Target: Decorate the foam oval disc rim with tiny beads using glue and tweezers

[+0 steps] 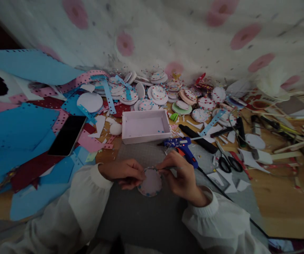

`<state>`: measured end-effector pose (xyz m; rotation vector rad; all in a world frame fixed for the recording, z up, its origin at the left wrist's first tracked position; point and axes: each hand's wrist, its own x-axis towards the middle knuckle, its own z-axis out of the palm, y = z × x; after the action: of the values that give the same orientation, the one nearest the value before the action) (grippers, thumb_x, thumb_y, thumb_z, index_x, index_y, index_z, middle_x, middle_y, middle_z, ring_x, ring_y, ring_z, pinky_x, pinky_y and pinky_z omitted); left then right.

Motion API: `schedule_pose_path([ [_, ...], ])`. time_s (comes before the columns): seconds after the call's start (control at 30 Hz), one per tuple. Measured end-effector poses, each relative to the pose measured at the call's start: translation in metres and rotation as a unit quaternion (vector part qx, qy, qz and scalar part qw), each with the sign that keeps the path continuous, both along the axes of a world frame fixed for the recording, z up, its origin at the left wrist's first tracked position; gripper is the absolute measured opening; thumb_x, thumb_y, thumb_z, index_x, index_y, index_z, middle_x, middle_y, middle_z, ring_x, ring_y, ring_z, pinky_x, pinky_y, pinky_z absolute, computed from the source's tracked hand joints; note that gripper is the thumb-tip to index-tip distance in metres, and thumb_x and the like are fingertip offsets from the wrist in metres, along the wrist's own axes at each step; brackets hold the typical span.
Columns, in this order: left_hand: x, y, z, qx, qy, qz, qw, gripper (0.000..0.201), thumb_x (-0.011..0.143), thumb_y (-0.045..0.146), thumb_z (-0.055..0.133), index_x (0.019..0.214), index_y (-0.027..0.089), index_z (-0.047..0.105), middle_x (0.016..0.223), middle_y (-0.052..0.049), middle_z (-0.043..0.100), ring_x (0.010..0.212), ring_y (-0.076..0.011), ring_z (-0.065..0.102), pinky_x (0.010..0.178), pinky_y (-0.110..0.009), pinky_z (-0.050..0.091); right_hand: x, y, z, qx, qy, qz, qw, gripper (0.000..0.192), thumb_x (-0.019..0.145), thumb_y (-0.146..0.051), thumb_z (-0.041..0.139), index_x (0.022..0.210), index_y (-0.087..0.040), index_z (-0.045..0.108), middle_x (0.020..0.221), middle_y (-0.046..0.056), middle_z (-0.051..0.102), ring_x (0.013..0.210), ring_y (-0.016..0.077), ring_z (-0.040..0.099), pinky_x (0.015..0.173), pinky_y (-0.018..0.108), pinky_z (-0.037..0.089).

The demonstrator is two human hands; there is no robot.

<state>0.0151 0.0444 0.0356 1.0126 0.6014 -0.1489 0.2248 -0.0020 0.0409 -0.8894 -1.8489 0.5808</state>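
Between my hands, above a grey mat (pixel 130 218), is a pale round disc (pixel 151 182) with small coloured dots along its rim. My left hand (pixel 126 173) grips the disc's left edge between thumb and fingers. At the disc's upper right edge, the fingers of my right hand (pixel 178 175) are pinched together; anything small between them is too dim to make out. A blue hot glue gun (pixel 179 143) lies just beyond my right hand. Behind both hands stands a shallow white box (pixel 146 138) with a few tiny specks inside.
Dotted round discs (pixel 158 93) are piled along the curtain. Blue sheets (pixel 17 130) and a black phone (pixel 68 135) lie at left. Black scissors (pixel 230 163), white paper scraps (pixel 227 181) and the glue gun's cord (pixel 217 188) are at right, near wooden sticks (pixel 286 155).
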Motion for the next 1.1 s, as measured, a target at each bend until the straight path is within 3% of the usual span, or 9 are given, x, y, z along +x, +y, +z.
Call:
schedule_pose_path([
  [0.43, 0.001, 0.000, -0.001, 0.012, -0.015, 0.006, 1.000, 0.035, 0.085, 0.039, 0.056, 0.060, 0.015, 0.052, 0.038, 0.006, 0.049, 0.028, -0.0048, 0.034, 0.028, -0.016, 0.023, 0.004, 0.001, 0.001, -0.007, -0.037, 0.028, 0.999, 0.015, 0.081, -0.008, 0.054, 0.079, -0.022, 0.060, 0.064, 0.001, 0.058, 0.062, 0.0169, 0.052, 0.055, 0.031, 0.037],
  [0.63, 0.000, -0.001, -0.001, 0.014, -0.007, 0.002, 1.000, 0.036, 0.085, 0.040, 0.055, 0.060, 0.015, 0.051, 0.038, 0.005, 0.048, 0.028, -0.0050, 0.035, 0.028, -0.016, 0.023, 0.010, 0.004, 0.001, -0.046, 0.024, 0.040, 0.998, 0.011, 0.080, -0.012, 0.062, 0.085, -0.022, 0.061, 0.073, 0.002, 0.064, 0.068, 0.0166, 0.056, 0.060, 0.031, 0.042],
  [0.9, -0.001, 0.000, 0.002, 0.007, -0.003, -0.005, 1.000, 0.038, 0.087, 0.041, 0.054, 0.061, 0.015, 0.052, 0.038, 0.004, 0.049, 0.029, -0.0058, 0.036, 0.029, -0.017, 0.023, 0.013, 0.006, 0.006, -0.013, 0.051, 0.109, 0.993, 0.006, 0.080, -0.018, 0.062, 0.083, -0.022, 0.065, 0.068, 0.003, 0.065, 0.061, 0.0166, 0.056, 0.059, 0.034, 0.043],
  [1.1, -0.001, 0.000, 0.001, 0.006, 0.000, 0.004, 1.000, 0.038, 0.086, 0.042, 0.055, 0.060, 0.015, 0.052, 0.038, 0.004, 0.049, 0.028, -0.0060, 0.035, 0.029, -0.017, 0.022, 0.014, 0.008, 0.012, -0.039, 0.040, 0.158, 0.986, 0.008, 0.079, -0.015, 0.064, 0.082, -0.023, 0.066, 0.069, 0.002, 0.066, 0.062, 0.0152, 0.057, 0.058, 0.033, 0.046],
])
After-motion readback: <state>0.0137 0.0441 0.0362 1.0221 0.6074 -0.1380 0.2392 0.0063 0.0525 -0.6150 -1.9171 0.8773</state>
